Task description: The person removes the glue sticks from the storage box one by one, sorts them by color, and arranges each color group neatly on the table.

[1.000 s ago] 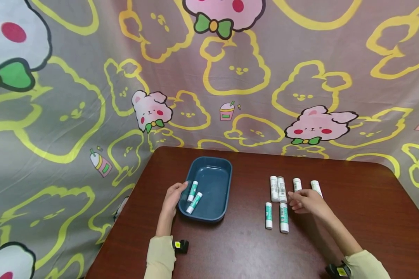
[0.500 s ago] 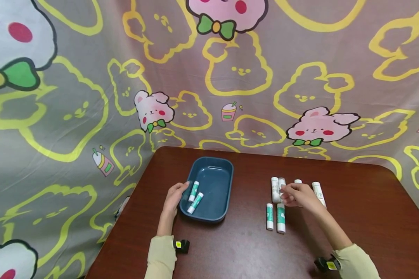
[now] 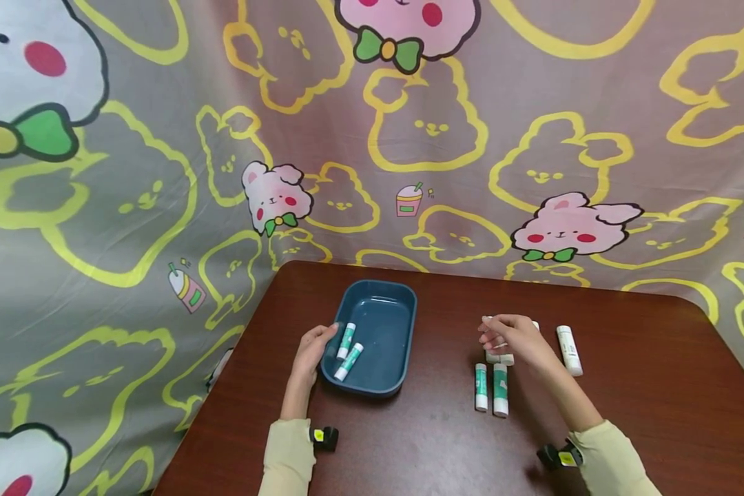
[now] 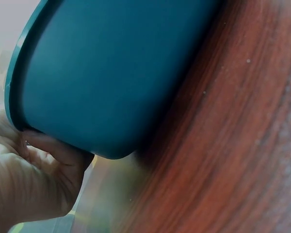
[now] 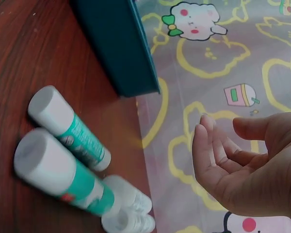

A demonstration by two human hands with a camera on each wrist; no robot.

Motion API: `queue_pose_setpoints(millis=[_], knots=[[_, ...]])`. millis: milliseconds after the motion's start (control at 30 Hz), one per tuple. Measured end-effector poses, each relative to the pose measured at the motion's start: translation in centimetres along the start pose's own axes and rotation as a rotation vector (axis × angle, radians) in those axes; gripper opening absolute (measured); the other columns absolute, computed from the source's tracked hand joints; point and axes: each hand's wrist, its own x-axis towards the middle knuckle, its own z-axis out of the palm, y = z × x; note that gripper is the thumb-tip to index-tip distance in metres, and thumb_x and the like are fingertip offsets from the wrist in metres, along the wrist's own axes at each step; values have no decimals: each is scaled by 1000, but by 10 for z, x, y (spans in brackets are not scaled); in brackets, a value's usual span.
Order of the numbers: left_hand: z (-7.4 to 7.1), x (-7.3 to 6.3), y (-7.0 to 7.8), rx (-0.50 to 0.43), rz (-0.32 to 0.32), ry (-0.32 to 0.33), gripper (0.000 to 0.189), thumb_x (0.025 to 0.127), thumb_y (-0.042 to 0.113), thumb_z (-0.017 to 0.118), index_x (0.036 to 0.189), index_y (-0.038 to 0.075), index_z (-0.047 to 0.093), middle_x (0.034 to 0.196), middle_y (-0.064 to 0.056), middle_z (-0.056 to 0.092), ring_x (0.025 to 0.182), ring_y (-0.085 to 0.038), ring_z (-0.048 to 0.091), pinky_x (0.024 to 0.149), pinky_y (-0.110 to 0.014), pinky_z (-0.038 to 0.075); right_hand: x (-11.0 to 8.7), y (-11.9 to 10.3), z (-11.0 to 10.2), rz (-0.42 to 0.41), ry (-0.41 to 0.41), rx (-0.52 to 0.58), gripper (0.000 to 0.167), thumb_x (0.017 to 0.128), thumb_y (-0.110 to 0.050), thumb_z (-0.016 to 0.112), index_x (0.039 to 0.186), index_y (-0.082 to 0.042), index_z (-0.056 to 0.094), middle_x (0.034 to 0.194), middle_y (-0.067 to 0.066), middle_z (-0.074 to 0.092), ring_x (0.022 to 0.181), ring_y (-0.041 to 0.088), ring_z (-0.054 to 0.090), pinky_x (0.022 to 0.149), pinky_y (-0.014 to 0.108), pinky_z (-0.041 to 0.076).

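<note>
My left hand (image 3: 313, 350) grips the near-left rim of a dark blue tray (image 3: 404, 344); the left wrist view shows its fingers at the tray's outer wall (image 4: 102, 73). Two green-and-white glue sticks, one (image 3: 346, 340) behind the other (image 3: 349, 362), lie inside. My right hand (image 3: 517, 339), fingers loosely bent and holding nothing, hovers over white glue sticks (image 3: 501, 359), hiding most of them. Nearer me lie a slim green glue stick (image 3: 481, 387) and a thicker green one (image 3: 500, 390), side by side. In the right wrist view the hand (image 5: 250, 167) stands apart from these sticks.
A white glue stick (image 3: 569, 350) lies right of my right hand. Another white stick's end (image 3: 536, 325) peeks out behind that hand. The brown table (image 3: 421, 441) meets a patterned cloth (image 3: 446, 179) at the back and left.
My right hand has moved left across the white glue sticks. The thicker green glue stick has rolled slightly left, its label turned. The left hand keeps its hold on the tray.
</note>
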Motion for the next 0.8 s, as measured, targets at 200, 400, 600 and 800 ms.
queue_pose_setpoints(millis=[200, 400, 600, 800], knots=[[0, -1, 1, -6, 6, -3, 36, 100, 29, 70, 80, 1, 60, 68, -1, 51, 67, -16, 49, 65, -29, 41, 8, -9, 12, 1, -6, 49, 40, 108, -24, 57, 114, 16, 64, 83, 9, 72, 72, 15, 69, 72, 35, 60], [0, -1, 0, -31, 8, -9, 34, 100, 27, 69, 78, 2, 60, 66, 1, 52, 63, -13, 50, 60, -27, 42, 14, -16, 24, -15, -29, 92, 40, 108, -23, 58, 113, 15, 65, 86, 14, 72, 72, 16, 70, 70, 32, 60], [0, 0, 0, -40, 0, -9, 32, 100, 26, 69, 80, 2, 61, 67, -1, 54, 63, -13, 51, 60, -27, 43, 16, -22, 37, -34, -56, 108, 39, 108, -24, 58, 113, 14, 65, 87, 15, 73, 73, 18, 71, 73, 35, 61], [0, 0, 0, -29, -9, -8, 32, 101, 27, 68, 80, 3, 62, 68, -1, 54, 65, -14, 52, 62, -28, 43, 23, -24, 53, -23, -79, 142, 37, 108, -22, 57, 112, 14, 65, 86, 14, 72, 73, 20, 71, 74, 36, 61]])
